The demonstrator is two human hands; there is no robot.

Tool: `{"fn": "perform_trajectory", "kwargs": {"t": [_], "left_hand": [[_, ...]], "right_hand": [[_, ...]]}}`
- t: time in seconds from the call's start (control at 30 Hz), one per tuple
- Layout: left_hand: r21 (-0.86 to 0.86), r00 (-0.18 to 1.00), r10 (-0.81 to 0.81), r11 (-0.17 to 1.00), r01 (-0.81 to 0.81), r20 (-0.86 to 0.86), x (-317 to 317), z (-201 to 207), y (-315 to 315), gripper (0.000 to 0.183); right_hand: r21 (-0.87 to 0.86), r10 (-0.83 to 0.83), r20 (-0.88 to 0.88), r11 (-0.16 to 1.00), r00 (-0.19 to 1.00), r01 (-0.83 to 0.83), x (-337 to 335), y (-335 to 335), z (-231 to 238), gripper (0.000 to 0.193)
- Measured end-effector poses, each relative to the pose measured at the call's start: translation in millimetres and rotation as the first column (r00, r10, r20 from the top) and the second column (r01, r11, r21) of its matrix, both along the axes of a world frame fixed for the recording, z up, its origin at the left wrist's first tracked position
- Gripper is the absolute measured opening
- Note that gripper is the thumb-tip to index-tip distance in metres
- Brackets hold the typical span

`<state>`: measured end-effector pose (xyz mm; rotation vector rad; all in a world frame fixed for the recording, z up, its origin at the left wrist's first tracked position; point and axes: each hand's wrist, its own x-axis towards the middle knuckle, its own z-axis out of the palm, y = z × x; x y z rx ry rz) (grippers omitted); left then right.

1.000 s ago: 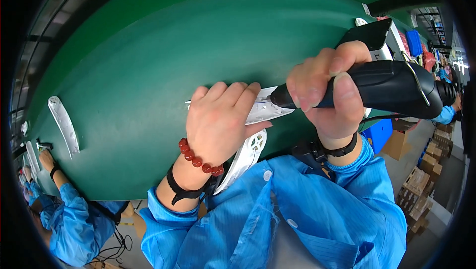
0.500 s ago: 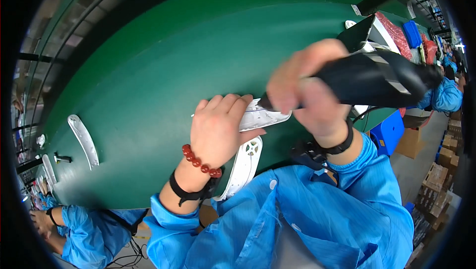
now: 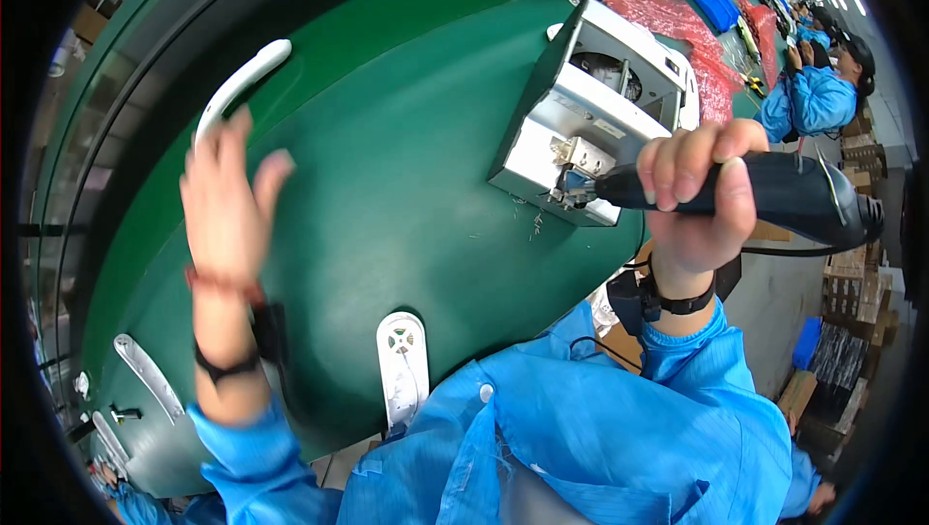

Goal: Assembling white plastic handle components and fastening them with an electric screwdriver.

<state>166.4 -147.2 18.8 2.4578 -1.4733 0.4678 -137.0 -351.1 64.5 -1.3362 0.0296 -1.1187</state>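
Observation:
My right hand (image 3: 699, 198) is wrapped round a black electric screwdriver (image 3: 798, 198). The driver's tip is at the front of a metal screw feeder box (image 3: 552, 143), among small fittings there. Far to the left, my left hand (image 3: 227, 201) is stretched out, blurred, with fingers extended and thumb apart. Just past its fingertips lies a curved white plastic part (image 3: 242, 80) along the bench's far edge; whether they touch I cannot tell. Close to my body, a white part with a round slotted end (image 3: 402, 370) lies on the green bench (image 3: 387, 206).
Another curved white part (image 3: 150, 377) and a small black fitting (image 3: 124, 415) lie at the left. Tiny screws (image 3: 538, 223) are scattered by the feeder. Red bubble wrap (image 3: 668, 22) and a blue bin (image 3: 714, 4) are at the far right, where other people work.
My left hand has left the white part it was holding down and moved far left. The screwdriver has gone from that part to the screw feeder. The view has swung as well.

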Motion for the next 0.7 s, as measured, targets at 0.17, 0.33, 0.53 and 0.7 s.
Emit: {"fn": "perform_trajectory", "kwargs": {"t": [0.17,0.33,0.53,0.7], "left_hand": [[0.411,0.698,0.165,0.890,0.199,-0.697,-137.4,3.9,104.0,0.066],[0.351,0.509,0.321,0.935,-0.038,-0.799,-171.5,-7.2,130.1,0.051],[0.350,0.753,0.246,0.936,-0.022,-0.610,-152.2,32.1,99.4,0.045],[0.178,0.829,-0.034,0.971,0.160,-0.559,-151.1,-4.5,80.3,0.034]], "right_hand": [[0.011,0.055,-0.012,0.998,0.998,-0.055,8.8,-5.8,-7.0,0.015],[0.034,0.046,-0.026,0.998,0.999,-0.045,8.4,-4.4,-6.5,0.014],[-0.038,0.070,0.008,0.997,0.997,-0.070,10.0,3.1,-8.9,0.013],[0.046,0.067,-0.170,0.997,0.983,-0.060,19.2,19.4,-18.8,0.012]]}}
